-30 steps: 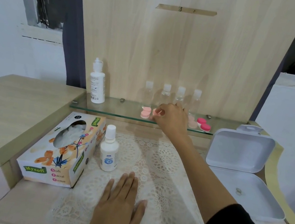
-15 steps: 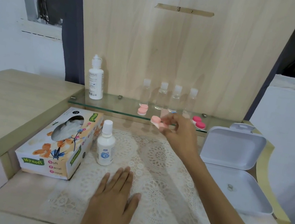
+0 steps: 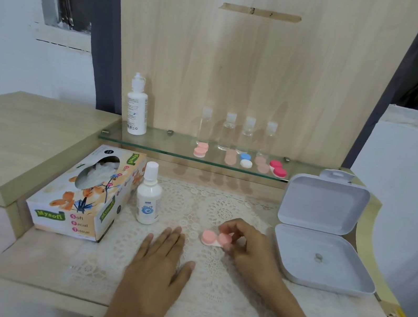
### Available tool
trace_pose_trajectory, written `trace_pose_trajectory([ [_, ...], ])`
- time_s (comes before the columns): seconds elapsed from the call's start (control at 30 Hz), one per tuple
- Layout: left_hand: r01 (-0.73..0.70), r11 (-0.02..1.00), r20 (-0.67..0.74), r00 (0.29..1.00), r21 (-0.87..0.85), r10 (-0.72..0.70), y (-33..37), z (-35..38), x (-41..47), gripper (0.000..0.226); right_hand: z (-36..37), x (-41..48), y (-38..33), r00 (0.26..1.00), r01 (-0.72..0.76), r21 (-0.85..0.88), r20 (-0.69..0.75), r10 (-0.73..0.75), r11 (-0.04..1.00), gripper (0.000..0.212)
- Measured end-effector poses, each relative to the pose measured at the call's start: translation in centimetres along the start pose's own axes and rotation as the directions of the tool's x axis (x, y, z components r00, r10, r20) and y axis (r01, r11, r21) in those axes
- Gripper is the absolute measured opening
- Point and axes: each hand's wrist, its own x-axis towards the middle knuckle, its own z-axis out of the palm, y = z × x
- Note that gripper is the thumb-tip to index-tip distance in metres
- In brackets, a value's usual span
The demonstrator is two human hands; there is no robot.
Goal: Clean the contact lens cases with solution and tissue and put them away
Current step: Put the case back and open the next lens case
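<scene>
Five lens cases (image 3: 245,160) sit in a row on the glass shelf (image 3: 149,146) at the back: pale pink, peach, blue and white, peach, deep pink. Behind them stand four clear small bottles (image 3: 227,132), and a tall white bottle (image 3: 136,107) stands at the shelf's left end.

Below on the bench (image 3: 53,256), a sixth, pink lens case (image 3: 212,238) is low over the lace mat (image 3: 221,207), between the two hands; whether it touches the mat cannot be told. The right hand (image 3: 250,251) grips its right-hand cap, its fingers (image 3: 232,224) curled over the top and the thumb underneath. The left hand (image 3: 156,268) lies flat on the mat just left of the case, fingers straight and together, holding nothing.

Left of the hands, the solution bottle (image 3: 148,198) stands upright and capped, just beside the tissue box (image 3: 86,193), which has tissue showing in its oval slot. To the right, the white box (image 3: 321,274) lies with its lid raised, a small grey object (image 3: 318,257) in its base. Nothing lies between the held case and either the bottle or the white box.
</scene>
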Motion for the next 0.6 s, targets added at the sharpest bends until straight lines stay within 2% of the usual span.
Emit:
trace_pose_trajectory([
  [0.17,0.007,0.987,0.011,1.000,-0.161,-0.005,-0.2,-0.7,0.2,0.084,0.3,0.0,0.5,0.999,0.027,-0.027,-0.021,-0.028,0.999,0.031],
  [0.3,0.017,0.990,0.001,1.000,-0.138,-0.017,-0.1,-1.5,1.2,0.054,0.6,-0.2,0.8,0.998,0.045,-0.068,-0.047,-0.048,0.997,0.029],
  [0.4,-0.015,0.995,-0.056,0.998,-0.099,0.009,0.9,-2.0,2.7,0.049,0.6,-0.1,0.8,0.996,0.052,-0.090,-0.063,-0.058,0.995,0.026],
  [0.6,-0.147,0.989,-0.015,0.989,-0.021,0.147,2.1,-1.2,6.4,0.036,0.5,-0.1,0.6,0.994,0.076,-0.117,-0.064,-0.084,0.990,0.027],
])
